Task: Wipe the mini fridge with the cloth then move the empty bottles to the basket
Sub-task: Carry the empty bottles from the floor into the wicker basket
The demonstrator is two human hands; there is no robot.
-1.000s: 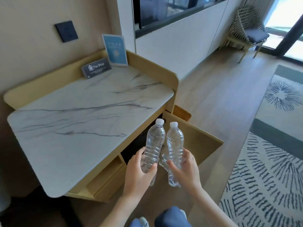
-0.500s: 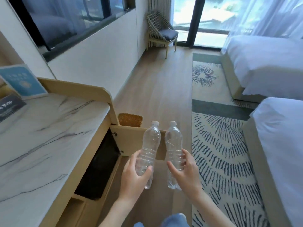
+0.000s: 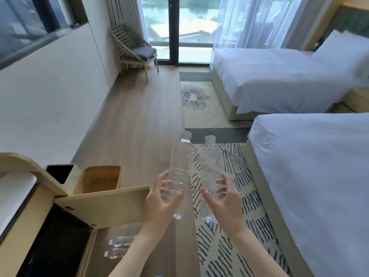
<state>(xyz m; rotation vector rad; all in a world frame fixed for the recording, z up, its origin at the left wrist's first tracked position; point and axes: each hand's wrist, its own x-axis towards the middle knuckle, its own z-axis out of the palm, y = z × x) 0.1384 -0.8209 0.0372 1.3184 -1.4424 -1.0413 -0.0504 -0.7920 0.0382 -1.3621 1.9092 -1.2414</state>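
Note:
My left hand grips a clear empty bottle by its lower half, cap pointing up and away. My right hand holds a second clear empty bottle the same way, just to the right of the first. Both bottles hang above the wooden floor and the rug edge. A woven wicker basket stands on the floor to the left of my hands, behind the open cabinet door. Two or three more clear bottles lie on the floor below the door. No cloth is in view.
The cabinet with its dark open compartment fills the lower left. Two white beds line the right side, with a patterned rug beside them. A woven chair stands by the window at the far end.
The view has swung right, away from the marble top and toward the room. The basket has come fully into sight. Both hands still hold their bottles, now raised slightly.

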